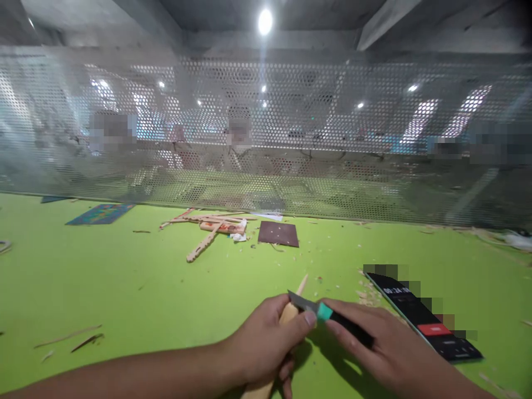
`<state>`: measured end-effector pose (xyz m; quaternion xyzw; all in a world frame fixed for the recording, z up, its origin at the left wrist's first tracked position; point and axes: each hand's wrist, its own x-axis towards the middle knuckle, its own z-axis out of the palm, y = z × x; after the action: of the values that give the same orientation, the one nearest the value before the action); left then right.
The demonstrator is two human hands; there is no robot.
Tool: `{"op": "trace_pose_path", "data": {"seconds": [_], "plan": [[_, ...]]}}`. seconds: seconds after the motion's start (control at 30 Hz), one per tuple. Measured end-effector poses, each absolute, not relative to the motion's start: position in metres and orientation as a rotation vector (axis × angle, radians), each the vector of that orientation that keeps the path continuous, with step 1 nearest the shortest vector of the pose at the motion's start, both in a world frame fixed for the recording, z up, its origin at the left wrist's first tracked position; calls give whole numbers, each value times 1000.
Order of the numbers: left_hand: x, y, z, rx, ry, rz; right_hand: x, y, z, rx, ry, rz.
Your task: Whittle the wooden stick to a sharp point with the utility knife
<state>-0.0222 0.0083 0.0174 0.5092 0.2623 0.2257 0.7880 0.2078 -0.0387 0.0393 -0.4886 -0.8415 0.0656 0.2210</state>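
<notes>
My left hand is closed around a pale wooden stick whose pointed tip sticks out toward the far side. Its thumb presses on the back of a knife blade. My right hand grips the knife by its dark handle with a teal collar, and the blade lies across the stick just above my left fingers. Both hands hover low over the green table, near its front edge.
A phone showing a timer lies right of my hands. Wood shavings are scattered beside it. Farther back lie wooden sticks, a brown sandpaper square and a blue card. A perforated metal screen closes off the table's far side.
</notes>
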Motion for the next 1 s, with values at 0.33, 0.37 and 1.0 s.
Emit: {"op": "trace_pose_path", "data": {"seconds": [0.33,0.37,1.0], "plan": [[-21,2,26,1241,721,500,207,-45,27,-1426,-2340,-39],[-21,1,26,1239,734,510,208,-45,25,-1469,-2305,-88],[-23,8,26,1175,694,459,203,-41,39,-1357,-2346,163]]}}
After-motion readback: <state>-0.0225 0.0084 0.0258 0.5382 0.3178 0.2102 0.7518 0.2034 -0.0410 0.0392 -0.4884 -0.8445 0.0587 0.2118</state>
